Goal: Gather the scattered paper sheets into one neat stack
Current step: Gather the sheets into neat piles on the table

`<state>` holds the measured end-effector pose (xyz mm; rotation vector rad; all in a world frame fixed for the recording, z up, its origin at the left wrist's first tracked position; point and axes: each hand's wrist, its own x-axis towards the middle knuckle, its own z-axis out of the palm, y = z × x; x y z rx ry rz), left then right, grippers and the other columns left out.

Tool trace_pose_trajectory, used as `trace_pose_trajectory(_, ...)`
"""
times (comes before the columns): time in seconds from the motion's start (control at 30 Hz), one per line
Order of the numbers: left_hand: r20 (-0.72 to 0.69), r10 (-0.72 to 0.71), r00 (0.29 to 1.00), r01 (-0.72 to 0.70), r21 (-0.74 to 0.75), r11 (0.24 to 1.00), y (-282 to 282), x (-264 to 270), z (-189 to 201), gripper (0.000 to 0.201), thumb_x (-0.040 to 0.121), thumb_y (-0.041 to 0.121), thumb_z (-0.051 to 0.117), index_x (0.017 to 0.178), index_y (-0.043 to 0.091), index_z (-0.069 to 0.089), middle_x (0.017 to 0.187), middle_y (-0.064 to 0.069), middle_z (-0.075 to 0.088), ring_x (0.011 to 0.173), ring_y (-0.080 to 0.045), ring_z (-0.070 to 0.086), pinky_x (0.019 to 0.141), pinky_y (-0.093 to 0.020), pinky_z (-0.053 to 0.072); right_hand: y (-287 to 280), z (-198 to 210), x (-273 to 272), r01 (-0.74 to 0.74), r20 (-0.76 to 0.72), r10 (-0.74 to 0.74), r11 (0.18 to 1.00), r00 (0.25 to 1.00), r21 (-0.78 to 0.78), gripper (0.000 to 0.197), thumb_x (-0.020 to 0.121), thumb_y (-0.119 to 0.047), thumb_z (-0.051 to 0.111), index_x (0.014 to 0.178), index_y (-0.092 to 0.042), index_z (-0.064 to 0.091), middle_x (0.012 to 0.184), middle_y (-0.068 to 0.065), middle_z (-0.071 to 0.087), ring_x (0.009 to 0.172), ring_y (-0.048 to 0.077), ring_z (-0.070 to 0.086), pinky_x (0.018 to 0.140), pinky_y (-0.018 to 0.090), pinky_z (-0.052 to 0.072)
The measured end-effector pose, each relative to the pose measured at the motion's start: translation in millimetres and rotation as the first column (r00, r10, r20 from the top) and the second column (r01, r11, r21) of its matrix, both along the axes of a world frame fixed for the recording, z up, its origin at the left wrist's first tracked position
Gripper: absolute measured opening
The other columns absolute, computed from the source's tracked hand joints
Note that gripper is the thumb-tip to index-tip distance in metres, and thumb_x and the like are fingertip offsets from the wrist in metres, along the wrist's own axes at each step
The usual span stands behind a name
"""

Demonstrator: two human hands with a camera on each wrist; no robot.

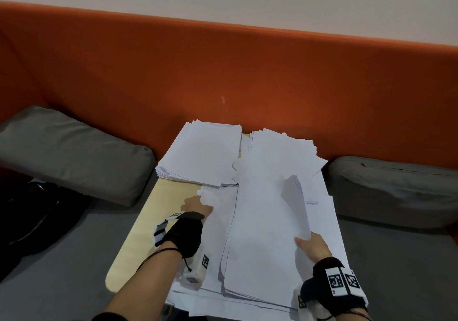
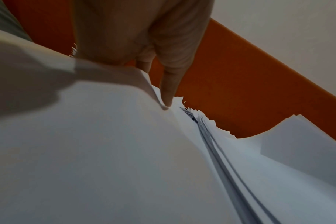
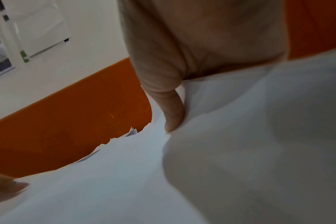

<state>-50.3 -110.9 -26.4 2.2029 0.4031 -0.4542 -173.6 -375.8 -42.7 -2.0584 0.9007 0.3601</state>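
White paper sheets cover a small wooden table [image 1: 146,224]. A rough stack [image 1: 200,152] lies at the far left and a fanned stack [image 1: 280,152] at the far right. A large loose pile [image 1: 265,246] fills the near part. My left hand [image 1: 198,205] grips the pile's left edge, thumb [image 2: 169,92] on top and the other fingers hidden under the paper. My right hand [image 1: 308,245] holds a lifted bundle of sheets [image 1: 293,196] at the pile's right side. Its thumb [image 3: 173,109] presses on the paper, which curls up into the palm.
An orange sofa backrest [image 1: 223,77] rises right behind the table. Grey cushions lie at the left [image 1: 71,152] and right [image 1: 396,189]. A black item [image 1: 37,216] sits on the grey seat at the far left. Bare wood shows only along the table's left strip.
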Motion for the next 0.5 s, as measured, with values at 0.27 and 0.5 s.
trace_pose_trajectory(0.27,0.029,0.051,0.998,-0.046,-0.149,0.988,1.5,19.6,-3.3,0.018,0.083,0.006,0.058,0.1,0.005,0.055,0.093,-0.011,0.056,0.088,-0.024,0.053,0.083,-0.034,0.047,0.9,-2.3,-1.1,-0.01,-0.018,0.009,0.999,1.0,-0.03,0.039,0.092,-0.018,0.051,0.127,-0.001,0.051,0.122,0.019,0.059,0.11,0.033,0.055,0.09,0.032,0.041)
trace_pose_trajectory(0.5,-0.072,-0.051,0.996,0.063,0.172,0.983,-15.4,26.4,4.4,0.052,0.085,0.022,0.056,0.13,0.003,0.039,0.133,-0.017,0.04,0.123,-0.032,0.043,0.103,-0.037,0.04,0.4,-4.0,-0.4,-0.003,-0.018,0.003,0.999,1.0,-0.034,0.037,0.091,-0.018,0.052,0.124,-0.001,0.053,0.116,0.018,0.061,0.098,0.029,0.055,0.083,0.03,0.039)
